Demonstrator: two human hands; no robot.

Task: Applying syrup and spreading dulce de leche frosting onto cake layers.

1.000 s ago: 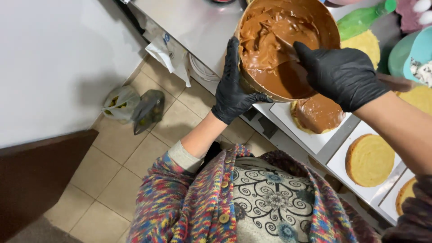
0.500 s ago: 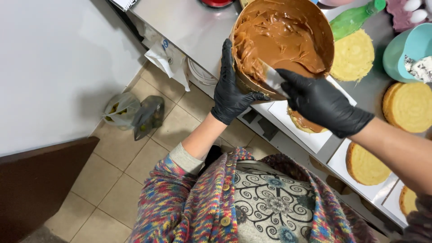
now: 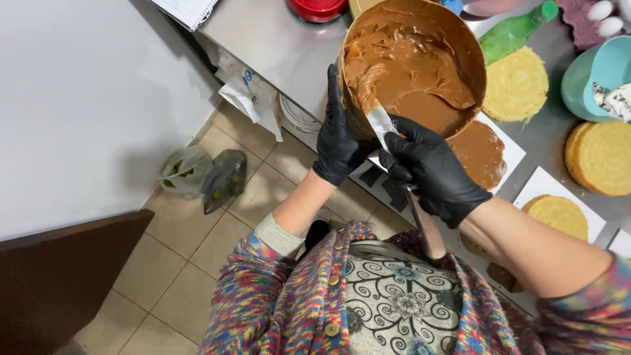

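My left hand (image 3: 342,135), in a black glove, grips the side of a large round tub (image 3: 358,121) of brown caramel spread (image 3: 414,72), tilted toward me above the counter edge. My right hand (image 3: 434,171), also gloved, holds a metal spatula (image 3: 382,121) whose blade rests against the tub's near rim; its wooden handle (image 3: 427,233) points down toward my body. Just right of the tub lies a cake layer covered in brown spread (image 3: 483,152) on a white square board (image 3: 511,148).
Plain yellow cake layers (image 3: 516,84) (image 3: 601,158) (image 3: 559,215) lie on the steel counter (image 3: 276,39). A green bottle (image 3: 513,33), a teal bowl (image 3: 585,79) and a red lid (image 3: 319,8) stand further back. Plastic bags (image 3: 204,174) sit on the tiled floor.
My right hand has drawn back out of the tub to its near rim, pulling the spatula blade toward me. The tub has tipped up more and the spread-covered cake layer shows beside it.
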